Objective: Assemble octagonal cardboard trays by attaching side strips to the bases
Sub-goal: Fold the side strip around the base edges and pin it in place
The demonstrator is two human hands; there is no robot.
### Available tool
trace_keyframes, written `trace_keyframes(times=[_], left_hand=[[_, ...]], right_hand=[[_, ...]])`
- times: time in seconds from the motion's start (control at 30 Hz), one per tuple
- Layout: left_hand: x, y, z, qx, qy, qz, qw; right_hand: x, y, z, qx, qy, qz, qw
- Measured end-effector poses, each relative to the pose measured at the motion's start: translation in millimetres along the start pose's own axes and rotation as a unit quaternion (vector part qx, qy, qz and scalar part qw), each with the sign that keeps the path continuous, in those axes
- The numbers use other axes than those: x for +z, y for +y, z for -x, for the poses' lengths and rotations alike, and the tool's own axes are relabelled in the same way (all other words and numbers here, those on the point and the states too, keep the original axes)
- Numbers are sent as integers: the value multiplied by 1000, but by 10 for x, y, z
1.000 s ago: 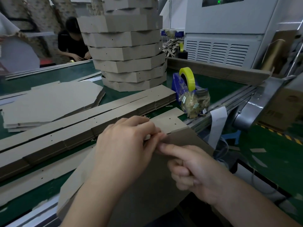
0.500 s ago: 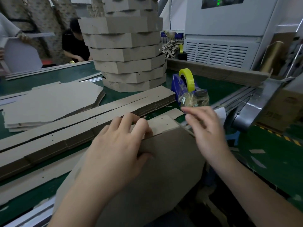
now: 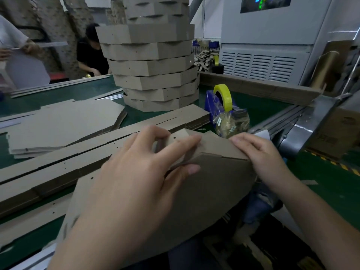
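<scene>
"What's changed on the left?"

"The left hand point(image 3: 136, 172) no longer lies flat. Its thumb and forefinger now pinch the side strip point(image 3: 214, 147) against the upper edge of the base point(image 3: 204, 191), which tilts over the near edge of the table point(image 3: 58, 98)."

"And the right?"

"The right hand point(image 3: 259, 152) has come back from the tape dispenser point(image 3: 218, 106). Its fingers curl over the strip's right end, holding it to the base."

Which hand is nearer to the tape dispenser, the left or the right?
Right. The right hand holds the strip just in front of the tape dispenser; the left hand pinches the strip farther to the left.
</scene>
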State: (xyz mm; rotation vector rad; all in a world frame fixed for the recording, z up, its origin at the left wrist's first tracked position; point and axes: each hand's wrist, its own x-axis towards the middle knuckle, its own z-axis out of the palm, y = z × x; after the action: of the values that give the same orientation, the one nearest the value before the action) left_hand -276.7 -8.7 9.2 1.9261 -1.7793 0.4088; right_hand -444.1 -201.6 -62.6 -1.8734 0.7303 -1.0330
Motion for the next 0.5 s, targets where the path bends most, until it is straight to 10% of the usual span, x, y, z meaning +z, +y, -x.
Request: trace_keyframes(times=[0.5], left_hand=[[68, 195, 25, -33, -61, 105, 992]], right_hand=[[-223, -281, -178, -115, 62, 81, 988]])
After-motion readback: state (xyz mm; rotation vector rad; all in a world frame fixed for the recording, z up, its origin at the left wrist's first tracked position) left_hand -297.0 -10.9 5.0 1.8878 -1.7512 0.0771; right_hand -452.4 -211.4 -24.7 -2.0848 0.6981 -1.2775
